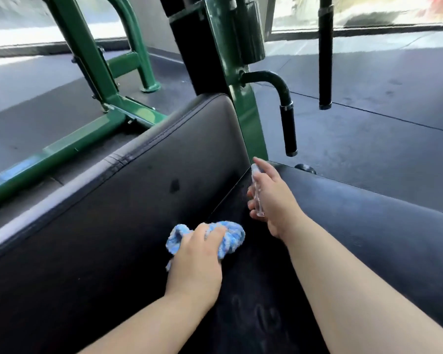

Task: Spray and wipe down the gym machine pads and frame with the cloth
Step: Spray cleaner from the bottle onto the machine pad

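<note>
- The left hand [197, 256] curls its fingers round a bunched blue cloth [232, 235] and holds it against the black pad near the crease where the two pads meet.
- The right hand [274, 198] grips a small clear spray bottle [256, 195], forefinger stretched over its top, just above the crease.
- The back pad [138, 200] lies left of the hands and the seat pad [368, 221] right.
- The green frame [243, 111] rises behind the pads, with a black-gripped handle [288, 129] hanging beside it.

Bunched cloth [232, 235], seemingly spray bottle [259, 206], black pads [113, 226].
</note>
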Tool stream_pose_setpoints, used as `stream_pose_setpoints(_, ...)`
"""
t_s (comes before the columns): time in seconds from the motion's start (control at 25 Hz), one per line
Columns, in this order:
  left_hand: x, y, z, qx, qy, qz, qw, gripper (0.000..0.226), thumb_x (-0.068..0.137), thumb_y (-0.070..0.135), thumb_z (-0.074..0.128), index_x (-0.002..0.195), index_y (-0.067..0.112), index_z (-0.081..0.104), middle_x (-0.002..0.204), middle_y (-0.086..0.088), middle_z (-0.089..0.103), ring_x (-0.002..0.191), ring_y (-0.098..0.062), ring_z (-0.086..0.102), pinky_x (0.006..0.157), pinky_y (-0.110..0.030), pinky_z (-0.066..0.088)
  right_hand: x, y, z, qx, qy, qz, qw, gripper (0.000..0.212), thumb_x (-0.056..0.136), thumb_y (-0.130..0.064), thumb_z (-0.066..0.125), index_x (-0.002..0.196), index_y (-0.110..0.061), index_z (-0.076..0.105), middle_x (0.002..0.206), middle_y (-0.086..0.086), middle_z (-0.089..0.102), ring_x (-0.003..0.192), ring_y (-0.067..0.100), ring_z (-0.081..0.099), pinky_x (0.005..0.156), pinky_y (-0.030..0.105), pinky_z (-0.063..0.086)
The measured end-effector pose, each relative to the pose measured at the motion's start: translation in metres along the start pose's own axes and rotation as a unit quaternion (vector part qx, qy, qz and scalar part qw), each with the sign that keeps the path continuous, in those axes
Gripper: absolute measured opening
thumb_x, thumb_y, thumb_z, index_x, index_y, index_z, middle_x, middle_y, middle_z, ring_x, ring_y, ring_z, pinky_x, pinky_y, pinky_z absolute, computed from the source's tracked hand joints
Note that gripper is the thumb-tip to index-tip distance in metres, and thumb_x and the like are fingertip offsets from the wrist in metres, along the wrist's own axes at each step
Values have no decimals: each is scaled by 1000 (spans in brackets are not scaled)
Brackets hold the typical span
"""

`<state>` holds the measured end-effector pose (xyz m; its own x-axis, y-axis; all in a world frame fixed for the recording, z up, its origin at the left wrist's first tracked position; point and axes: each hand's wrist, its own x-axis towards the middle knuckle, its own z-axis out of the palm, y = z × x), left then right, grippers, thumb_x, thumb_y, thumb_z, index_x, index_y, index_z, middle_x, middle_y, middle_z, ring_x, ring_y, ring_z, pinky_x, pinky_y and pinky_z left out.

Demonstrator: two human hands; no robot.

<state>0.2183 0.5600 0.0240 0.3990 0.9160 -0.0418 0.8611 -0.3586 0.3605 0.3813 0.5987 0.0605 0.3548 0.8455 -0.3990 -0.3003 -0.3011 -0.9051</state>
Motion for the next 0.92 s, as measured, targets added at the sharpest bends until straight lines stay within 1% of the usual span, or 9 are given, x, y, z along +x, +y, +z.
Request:
stream_pose_setpoints(0.08,-1,-4,8,-17,58,27,998,50,81,3,57,121,32,53,124,13,49,118,-17,50,76,-31,51,10,4,0,56,-29,12,998,36,94,-18,40,114,-42,57,67,2,41,48,12,29,44,18,23)
stream_pose_setpoints(0.16,3,-9,1,-19,51,32,998,51,83,8,58,124,38,51,125,19,48,118,-13,50,74,-23,45,11,7,-1,123,-69,43,989,39,91,-16,40,115,-40,59,66,2,43,46,10,30,39,14,23)
stream_pose_setpoints(0.24,9,-11,-8,-28,13,13,999,48,90,18,47,130,45,41,130,24,42,117,-7,46,80,-18,40,10,11,-3,163,-100,82,978,33,91,-19,44,112,-37,61,64,2,45,42,8,31,32,14,25)
stream_pose_setpoints(0.32,21,-13,-14,-56,-1,-10,998,46,90,20,46,128,44,43,122,19,48,104,-12,55,85,-25,44,12,13,-6,186,-115,103,970,15,90,-22,45,96,-24,59,61,0,45,38,7,33,30,14,26)
stream_pose_setpoints(0.4,34,-15,-21,-118,5,-30,993,42,87,15,49,122,40,51,109,13,52,86,-20,62,82,-34,48,11,10,-9,187,-110,105,970,13,91,-23,45,80,-18,49,60,-1,47,39,7,38,32,14,30)
stream_pose_setpoints(0.52,47,-12,-23,-120,11,-29,992,41,85,11,51,116,37,56,102,11,53,81,-21,61,78,-35,49,8,6,-12,139,-79,66,985,10,95,-24,49,98,-26,59,67,0,59,46,12,53,43,19,43)
stream_pose_setpoints(0.64,52,-7,-24,-133,31,-22,990,35,86,13,52,112,37,57,98,11,52,72,-21,61,74,-35,50,6,1,-13,148,-111,37,982,32,93,-20,52,118,-40,56,70,1,52,44,9,42,38,16,33)
stream_pose_setpoints(0.8,55,-6,-29,-173,49,-29,983,30,90,14,53,108,37,57,99,10,53,51,-13,62,67,-30,50,0,-5,-11,218,-145,23,965,46,87,-6,57,121,-36,59,68,0,51,54,11,58,46,17,47)
stream_pose_setpoints(0.92,54,-8,-32,-175,58,-29,982,29,91,14,53,110,35,58,97,10,52,44,-8,59,61,-22,47,4,0,-6,134,-112,-30,984,42,91,-7,50,124,-32,57,71,5,52,57,15,57,48,19,42)
